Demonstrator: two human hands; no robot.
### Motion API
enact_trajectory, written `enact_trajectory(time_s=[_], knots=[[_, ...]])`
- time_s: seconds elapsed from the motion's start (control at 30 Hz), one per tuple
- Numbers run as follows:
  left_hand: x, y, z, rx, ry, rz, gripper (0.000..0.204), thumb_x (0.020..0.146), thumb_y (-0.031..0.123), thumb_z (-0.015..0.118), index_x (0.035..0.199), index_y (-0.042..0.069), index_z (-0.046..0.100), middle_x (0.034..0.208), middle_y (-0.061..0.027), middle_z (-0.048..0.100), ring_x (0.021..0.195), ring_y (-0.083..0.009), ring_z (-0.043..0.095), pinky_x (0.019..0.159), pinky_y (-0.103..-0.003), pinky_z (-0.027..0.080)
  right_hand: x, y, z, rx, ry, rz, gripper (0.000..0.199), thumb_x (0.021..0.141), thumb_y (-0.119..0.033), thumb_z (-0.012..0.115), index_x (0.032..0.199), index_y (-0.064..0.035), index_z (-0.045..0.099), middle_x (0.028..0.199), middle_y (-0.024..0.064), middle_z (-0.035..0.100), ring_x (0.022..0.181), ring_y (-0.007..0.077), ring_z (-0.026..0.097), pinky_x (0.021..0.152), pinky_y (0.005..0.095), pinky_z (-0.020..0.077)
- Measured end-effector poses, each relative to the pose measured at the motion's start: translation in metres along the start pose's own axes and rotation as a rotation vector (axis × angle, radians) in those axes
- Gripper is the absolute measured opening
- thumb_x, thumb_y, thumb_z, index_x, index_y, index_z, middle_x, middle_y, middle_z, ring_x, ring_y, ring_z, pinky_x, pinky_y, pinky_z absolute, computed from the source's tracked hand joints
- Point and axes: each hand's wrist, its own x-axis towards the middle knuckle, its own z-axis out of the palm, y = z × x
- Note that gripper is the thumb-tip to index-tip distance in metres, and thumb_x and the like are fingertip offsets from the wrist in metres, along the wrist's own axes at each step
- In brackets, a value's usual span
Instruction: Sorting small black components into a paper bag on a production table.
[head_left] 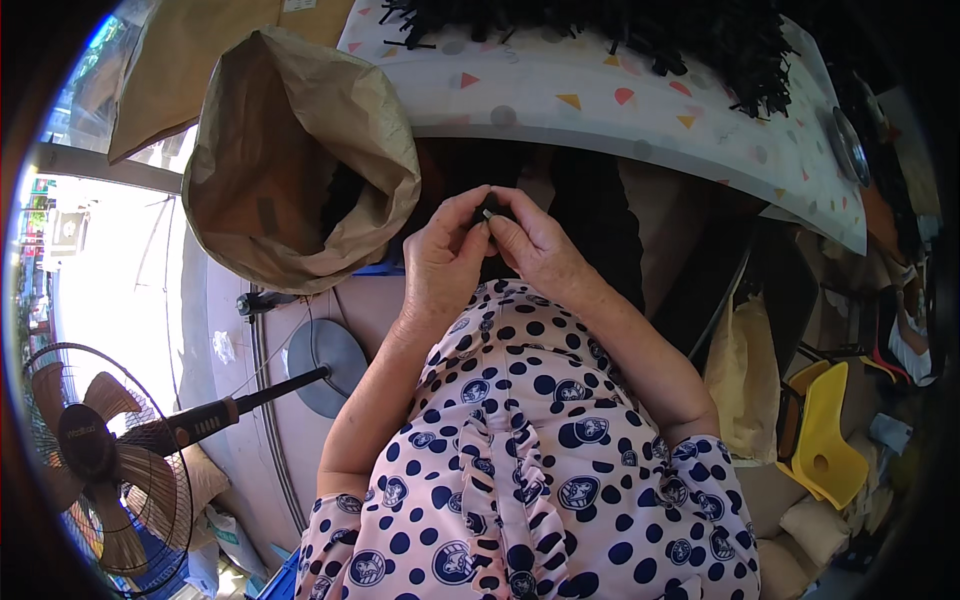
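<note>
Just in front of my chest, my left hand (438, 258) and my right hand (548, 255) meet, thumbs and fingertips pinched together. Between them is a small black piece (488, 210) with a pale, shiny spot; the fingers cover most of it, so its kind cannot be made out. Beyond the hands, a heap of short black strip-like pieces (640, 28) lies on a table with a white patterned cover (520, 98). To the left of my hands a large brown paper bag (372, 112) stands with its mouth wide, something dark partly showing inside.
A standing fan (92, 440) with a round base (328, 368) is at the left. Brown cardboard (195, 55) is behind the bag. A round metal dish (850, 146) sits at the table's right edge. A yellow chair (828, 440) and a tan sack (745, 380) stand at right.
</note>
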Motion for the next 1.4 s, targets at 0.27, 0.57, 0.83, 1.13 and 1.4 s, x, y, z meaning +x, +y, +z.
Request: enact_trajectory(time_s=[0.27,0.57,0.83,1.13,1.4], knots=[[-0.013,0.001,-0.001,0.031,0.048,-0.042,0.034,0.086,-0.005,0.056,0.118,0.005,0.059,0.089,-0.006,0.066,0.076,-0.0078,0.062,0.071,-0.023,0.053,-0.012,0.003,0.012,0.162,0.003,0.024,0.031,0.1,-0.02,0.044,0.127,-0.0042,0.044,0.074,-0.004,0.047,0.055,0.0016,0.041,0.046,0.0153,0.0341],[-0.02,0.001,0.0,0.24,0.085,0.179,0.035,0.083,-0.006,0.056,0.116,0.005,0.06,0.092,-0.0094,0.065,0.072,-0.0125,0.062,0.064,-0.023,0.051,-0.017,0.003,0.018,0.131,0.01,0.019,0.032,0.101,-0.022,0.042,0.129,-0.0064,0.043,0.062,-0.0048,0.044,0.047,0.0022,0.038,0.042,0.0165,0.0332],[-0.019,-0.011,-0.007,0.505,0.034,0.195,0.03,0.086,-0.002,0.056,0.115,0.004,0.057,0.094,-0.0137,0.064,0.07,-0.0154,0.063,0.062,-0.025,0.051,-0.012,0.0,0.017,0.206,-0.024,0.26,0.033,0.1,-0.023,0.044,0.129,-0.0082,0.044,0.061,-0.0045,0.044,0.045,0.0022,0.037,0.042,0.016,0.0316],[-0.013,0.002,-0.027,-0.654,0.02,-0.305,0.029,0.098,0.012,0.046,0.126,0.007,0.043,0.099,-0.011,0.064,0.076,-0.0144,0.065,0.062,-0.022,0.05,-0.011,0.017,0.008,0.243,0.044,0.007,0.022,0.095,-0.016,0.054,0.114,-0.0051,0.051,0.077,0.0009,0.056,0.049,0.002,0.044,0.043,0.0153,0.0346],[-0.019,-0.006,-0.028,-0.68,-0.161,-0.359,0.033,0.094,0.01,0.054,0.127,0.006,0.051,0.088,-0.0043,0.061,0.071,-0.0117,0.064,0.061,-0.02,0.051,-0.014,0.017,-0.003,0.624,-0.074,0.097,0.016,0.089,-0.015,0.063,0.099,-0.0057,0.056,0.071,-0.0015,0.055,0.049,0.0037,0.047,0.042,0.0151,0.0358]])
